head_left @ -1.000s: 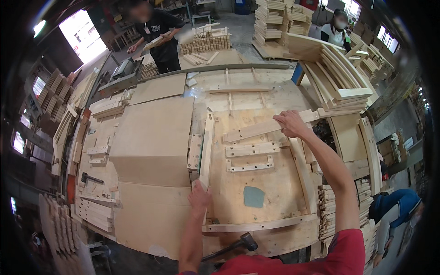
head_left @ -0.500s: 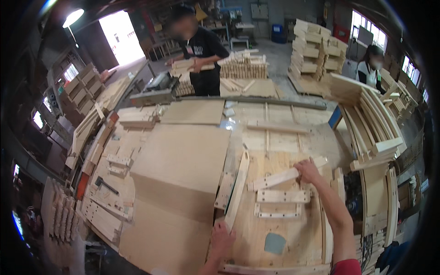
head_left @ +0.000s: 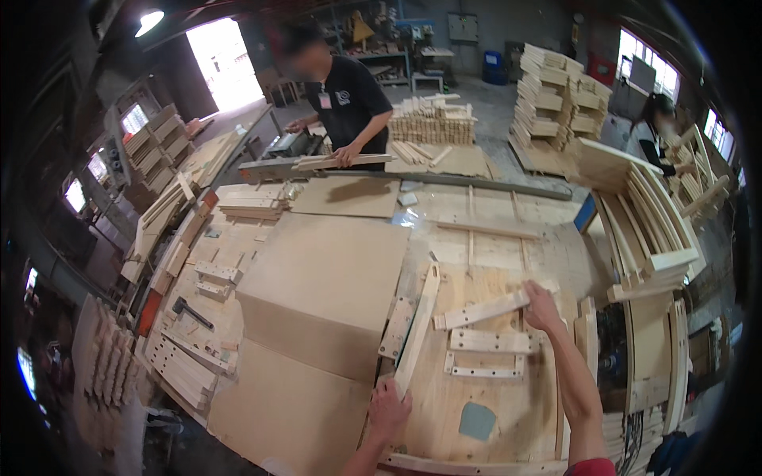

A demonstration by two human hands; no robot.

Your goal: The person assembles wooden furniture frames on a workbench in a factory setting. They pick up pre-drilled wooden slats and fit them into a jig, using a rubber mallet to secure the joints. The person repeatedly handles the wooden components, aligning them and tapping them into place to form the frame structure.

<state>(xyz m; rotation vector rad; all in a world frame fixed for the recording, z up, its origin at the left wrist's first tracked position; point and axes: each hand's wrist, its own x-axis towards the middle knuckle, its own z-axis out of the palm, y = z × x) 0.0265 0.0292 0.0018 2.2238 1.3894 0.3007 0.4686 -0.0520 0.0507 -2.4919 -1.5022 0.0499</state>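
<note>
A woodworking shop, set up for making wooden parts in quantity.
Drilled wooden pieces (head_left: 490, 342) and a dark-headed mallet (head_left: 194, 312) lie on a broad plywood worktop (head_left: 436, 424), partly covered by cardboard (head_left: 317, 258). Behind it rise a tall stack of pale timber parts (head_left: 546, 99) and a neat slat pile (head_left: 431, 128); a co-worker (head_left: 353, 95) handles strips. Crowded shelving (head_left: 387, 67), a blue drum (head_left: 494, 70) and a bare grey floor (head_left: 480, 103) (plainly no living room) complete the industrial setting.

Bare left hand (head_left: 390, 410), bare left forearm (head_left: 367, 454), bare right hand (head_left: 542, 309), bare right forearm (head_left: 579, 386) meeting a red cloth sleeve (head_left: 593, 468), only a small part of it showing
</note>
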